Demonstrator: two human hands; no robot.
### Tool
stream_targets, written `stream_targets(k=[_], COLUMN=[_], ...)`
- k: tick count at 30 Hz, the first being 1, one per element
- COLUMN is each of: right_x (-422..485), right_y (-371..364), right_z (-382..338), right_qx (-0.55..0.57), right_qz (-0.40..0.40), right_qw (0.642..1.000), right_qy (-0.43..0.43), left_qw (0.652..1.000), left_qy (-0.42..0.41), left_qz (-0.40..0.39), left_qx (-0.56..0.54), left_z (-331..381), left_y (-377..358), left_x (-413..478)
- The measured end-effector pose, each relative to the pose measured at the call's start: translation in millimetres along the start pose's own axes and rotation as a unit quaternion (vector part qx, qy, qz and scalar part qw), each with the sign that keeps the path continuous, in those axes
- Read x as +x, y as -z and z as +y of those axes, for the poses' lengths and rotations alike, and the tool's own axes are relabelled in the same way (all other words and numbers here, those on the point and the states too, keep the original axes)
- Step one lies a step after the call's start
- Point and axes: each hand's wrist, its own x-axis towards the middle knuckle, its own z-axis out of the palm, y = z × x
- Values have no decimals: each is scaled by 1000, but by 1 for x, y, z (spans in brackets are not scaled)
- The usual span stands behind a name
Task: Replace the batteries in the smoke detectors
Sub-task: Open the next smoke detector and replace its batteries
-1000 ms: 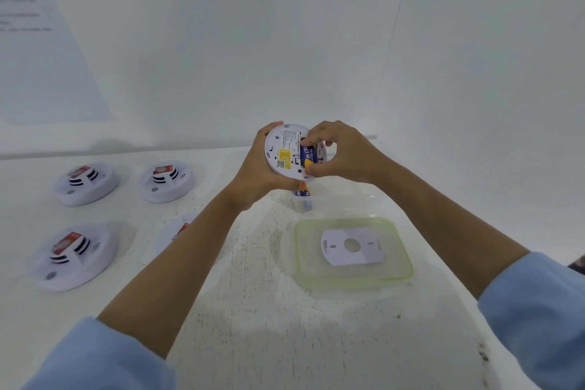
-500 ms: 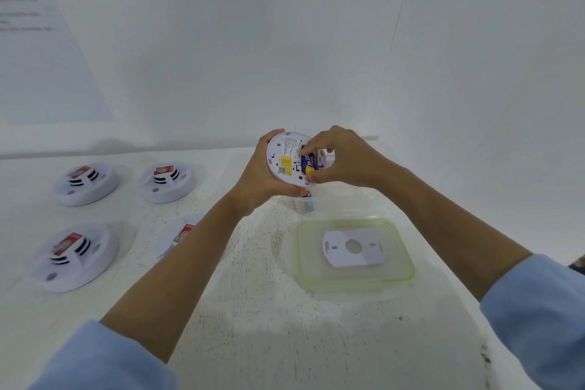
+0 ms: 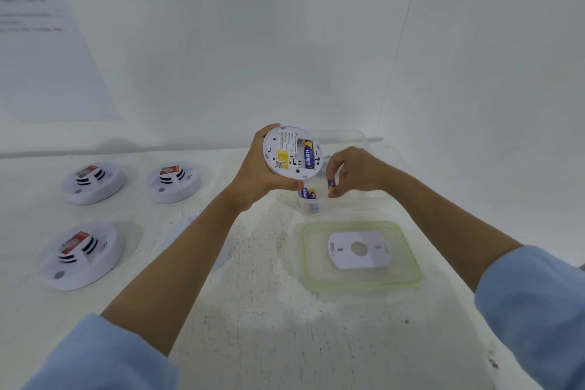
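Observation:
My left hand (image 3: pixel 257 172) grips a white smoke detector (image 3: pixel 286 152) by its rim, back side facing me. One blue and yellow battery (image 3: pixel 308 154) sits in its open compartment. My right hand (image 3: pixel 353 171) pinches another battery (image 3: pixel 330 183) just right of and below the detector, over a clear plastic container (image 3: pixel 345 199). More batteries (image 3: pixel 307 194) stand in the container's near left corner.
A green-rimmed container lid (image 3: pixel 408 275) lies in front of the container with a white mounting plate (image 3: pixel 359 249) on it. Three smoke detectors (image 3: pixel 93 182) (image 3: pixel 173 180) (image 3: pixel 80 255) rest face up at the left. Another one (image 3: pixel 218 250) is mostly hidden behind my left forearm.
My right hand has come off the detector's battery compartment and moved down and right with a battery pinched in it. My left hand has tilted the detector a little more toward me.

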Motion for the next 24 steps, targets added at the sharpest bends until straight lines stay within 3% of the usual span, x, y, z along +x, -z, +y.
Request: stream_targets(k=[11, 15, 17, 21, 24], right_x=[17, 17, 16, 15, 9], right_y=[-25, -18, -6, 10, 3], right_z=[0, 3, 3, -11, -31], right_qx=[-73, -19, 53, 175, 125], right_qz=[-42, -59, -4, 246, 217], right_qw=[996, 998, 999, 953, 967], right_qy=[-8, -2, -7, -2, 44], left_qw=[1000, 1000, 1000, 1000, 1000], left_qy=[3, 1, 3, -3, -2], left_qz=[0, 2, 1, 7, 19], left_qx=[20, 15, 11, -1, -13], left_z=[-6, -6, -6, -6, -7], left_y=[-3, -4, -3, -2, -6], left_x=[0, 1, 1, 4, 6])
